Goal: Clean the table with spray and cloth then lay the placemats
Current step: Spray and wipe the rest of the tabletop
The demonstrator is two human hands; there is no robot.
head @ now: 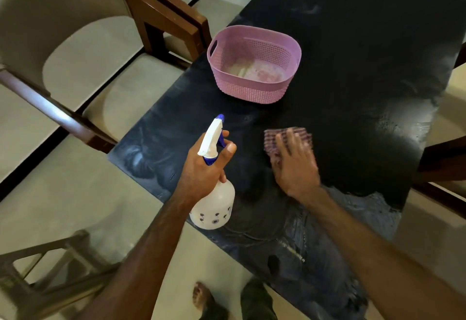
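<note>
Your left hand [205,168] grips the bottle [214,203]; right hand [295,161] lies flat, fingers spread on the cloth [290,134]. Wipe overlapping strokes across the desk [353,67], around the basket [254,63].

dark table [353,42], pink basket [254,67], checked cloth [301,133]

Obstacles on the dark table [365,72]: we are seeing a pink perforated basket [254,65] standing toward the far left edge. Nearer, our left hand [204,168] is gripping a white spray bottle [214,206], and our right hand [295,161] is pressing a checked cloth [285,140]. Open tabletop is lying right of the basket. Wooden chairs [161,14] are crowding the left side.
</note>
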